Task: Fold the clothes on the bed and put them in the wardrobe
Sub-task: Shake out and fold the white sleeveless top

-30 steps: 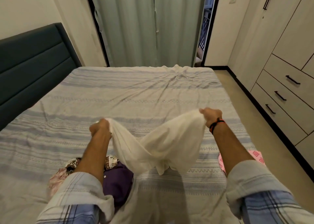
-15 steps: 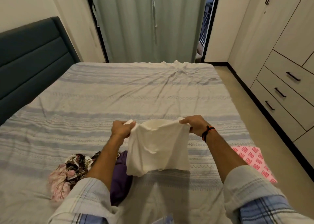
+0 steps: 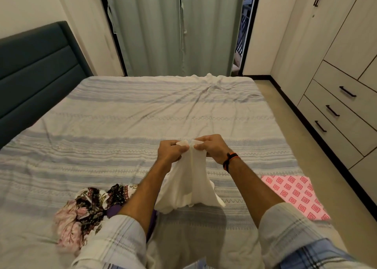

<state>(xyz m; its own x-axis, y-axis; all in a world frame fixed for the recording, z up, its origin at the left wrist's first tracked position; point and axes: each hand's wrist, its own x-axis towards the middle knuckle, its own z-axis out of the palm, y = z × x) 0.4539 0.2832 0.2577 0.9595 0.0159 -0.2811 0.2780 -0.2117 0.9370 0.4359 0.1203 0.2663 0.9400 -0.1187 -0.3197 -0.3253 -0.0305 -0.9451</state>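
A cream white garment (image 3: pixel 188 187) hangs folded in half above the bed (image 3: pixel 142 113), which has a blue-and-white striped sheet. My left hand (image 3: pixel 172 151) and my right hand (image 3: pixel 212 148) are side by side, almost touching, each pinching the garment's top edge. To the lower left a crumpled heap lies on the sheet: a pink floral and dark patterned cloth (image 3: pixel 81 213) with a purple garment (image 3: pixel 114 209) partly hidden behind my left arm. A folded pink patterned cloth (image 3: pixel 293 195) lies flat at the bed's right edge.
The wardrobe (image 3: pixel 346 64) with black-handled drawers and a tall door lines the right wall, across a narrow strip of floor. A dark teal headboard (image 3: pixel 36 81) stands at the left. Grey-green curtains (image 3: pixel 175 27) hang beyond the far end of the bed.
My hands have come together from wide apart, bringing the two top corners of the white garment side by side, so it now hangs doubled over.
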